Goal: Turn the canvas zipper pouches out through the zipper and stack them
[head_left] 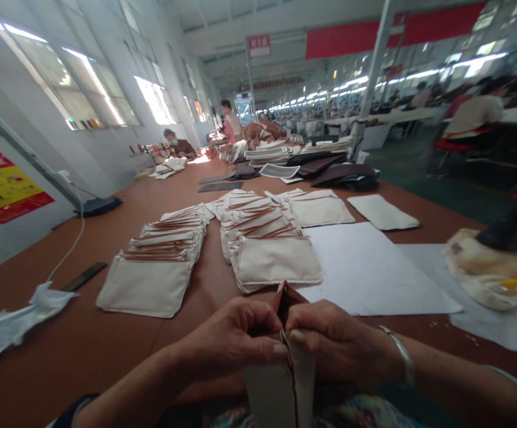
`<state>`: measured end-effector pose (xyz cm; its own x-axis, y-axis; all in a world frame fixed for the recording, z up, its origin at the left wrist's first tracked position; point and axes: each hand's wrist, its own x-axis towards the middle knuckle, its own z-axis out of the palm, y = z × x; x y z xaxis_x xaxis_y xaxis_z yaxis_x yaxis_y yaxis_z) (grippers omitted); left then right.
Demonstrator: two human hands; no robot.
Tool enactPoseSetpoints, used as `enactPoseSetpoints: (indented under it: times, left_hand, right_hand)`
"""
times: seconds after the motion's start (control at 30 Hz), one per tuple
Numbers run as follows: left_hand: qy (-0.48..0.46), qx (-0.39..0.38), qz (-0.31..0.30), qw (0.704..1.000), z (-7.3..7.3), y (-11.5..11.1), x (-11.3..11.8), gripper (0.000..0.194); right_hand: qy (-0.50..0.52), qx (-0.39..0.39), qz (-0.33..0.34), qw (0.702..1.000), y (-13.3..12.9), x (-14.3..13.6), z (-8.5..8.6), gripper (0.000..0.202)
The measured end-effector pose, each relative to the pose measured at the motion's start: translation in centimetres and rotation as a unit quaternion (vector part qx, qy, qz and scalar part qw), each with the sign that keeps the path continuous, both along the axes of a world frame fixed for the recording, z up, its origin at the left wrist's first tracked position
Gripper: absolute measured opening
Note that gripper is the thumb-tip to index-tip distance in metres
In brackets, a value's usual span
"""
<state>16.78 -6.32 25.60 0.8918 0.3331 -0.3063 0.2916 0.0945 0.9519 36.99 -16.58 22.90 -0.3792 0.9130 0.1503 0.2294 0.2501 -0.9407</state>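
Observation:
Between my two hands, close to my body at the table's front edge, is a cream fabric pouch [267,386] with a brown inside. My left hand [244,333] pinches one side of its edge between thumb and fingers. On the other side, my right hand [329,339], with a bangle at the wrist, grips the edge the same way. The two sides stand slightly apart along a dark slit. A brown pointed fold [285,294] rises just beyond my fingertips. Ahead lie overlapping rows of similar cream pouches, one nearest on the left [144,285] and one in the middle [278,261].
White paper sheets [374,267] cover the table's right part. A cream cloth bundle [481,267] with a black object and a yellow handle sits at far right. A pale cloth [21,321] and dark strip [84,276] lie left. Dark flat pieces [338,169] are piled behind; co-workers sit and stand farther off.

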Motion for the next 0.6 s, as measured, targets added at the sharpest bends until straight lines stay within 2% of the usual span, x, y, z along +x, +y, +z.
enactPoseSetpoints:
  times: [0.17,0.27,0.47,0.6]
  left_hand:
    - [0.022,-0.012,0.032,0.999,-0.6,0.0,0.3,0.019]
    - [0.032,-0.009,0.045,0.998,-0.4,-0.3,0.6,0.014]
    - [0.048,0.090,0.046,0.994,0.5,-1.2,1.2,0.015]
    - [0.046,0.160,0.020,0.986,0.5,-1.2,1.1,0.016]
  right_hand:
    - [-0.015,0.035,-0.014,0.999,0.3,0.2,-0.2,0.033]
    - [0.007,0.008,-0.039,0.999,0.5,0.1,-0.1,0.036]
    - [-0.007,0.015,-0.083,0.996,0.7,-0.3,0.6,0.027]
    - [0.002,-0.020,-0.081,0.997,0.9,-0.2,0.7,0.017]
